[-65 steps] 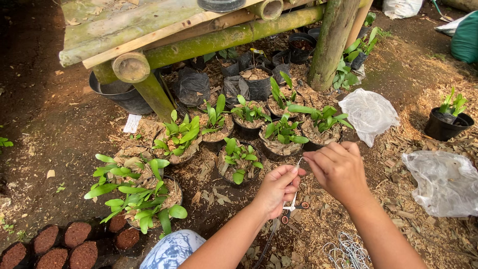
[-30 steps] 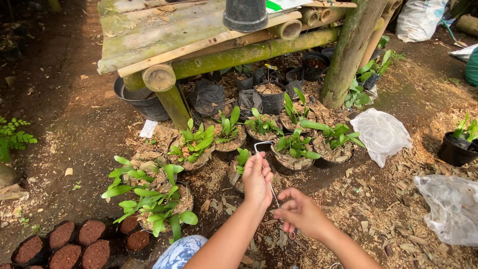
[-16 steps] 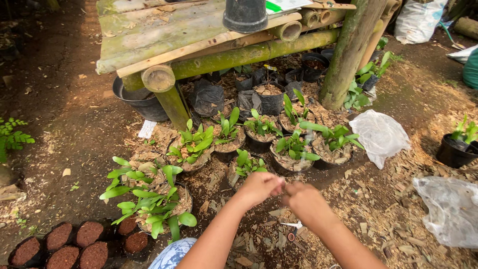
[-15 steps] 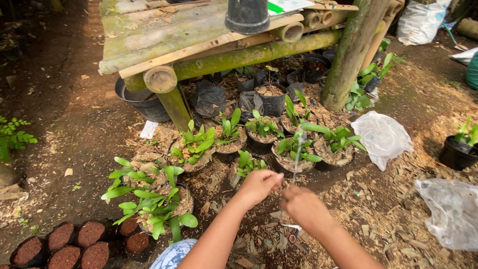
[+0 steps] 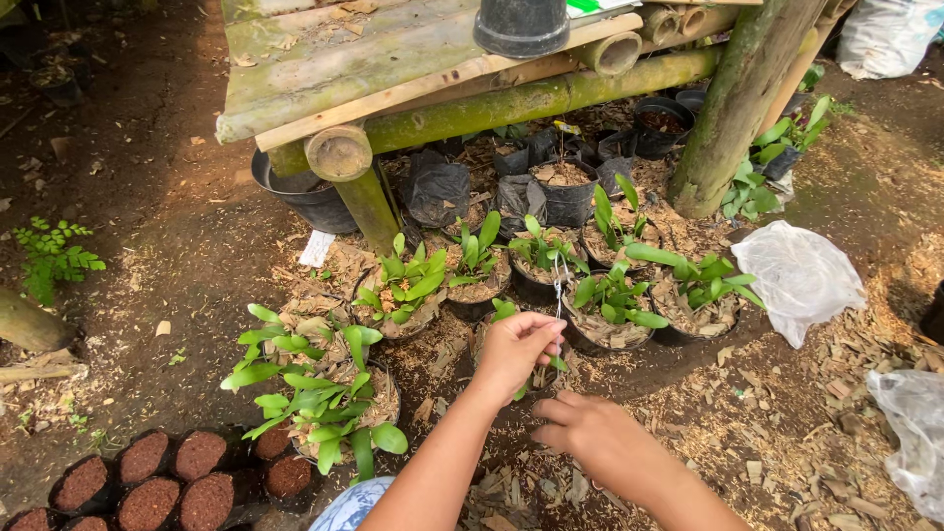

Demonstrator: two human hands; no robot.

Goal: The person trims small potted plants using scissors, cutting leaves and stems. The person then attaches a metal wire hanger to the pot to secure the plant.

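Observation:
My left hand [image 5: 516, 349] is pinched on a thin metal wire [image 5: 559, 280] that stands up from it, looped near the top. The hand hovers over a small dark pot with a green seedling [image 5: 503, 310], mostly hidden beneath it. My right hand [image 5: 590, 433] lies lower and nearer to me, over the mulch beside that pot. Its fingers point left and nothing shows in them.
Several potted seedlings [image 5: 610, 295] crowd the ground under a bamboo bench [image 5: 413, 88]. A black pot [image 5: 521, 25] stands on the bench. A thick post [image 5: 733, 108] rises at right. Clear plastic bags [image 5: 796, 280] lie at right; round soil plugs [image 5: 177, 472] at bottom left.
My left hand came down from a raised position onto the small pot, still pinching the wire. My right hand dropped lower and closer to me.

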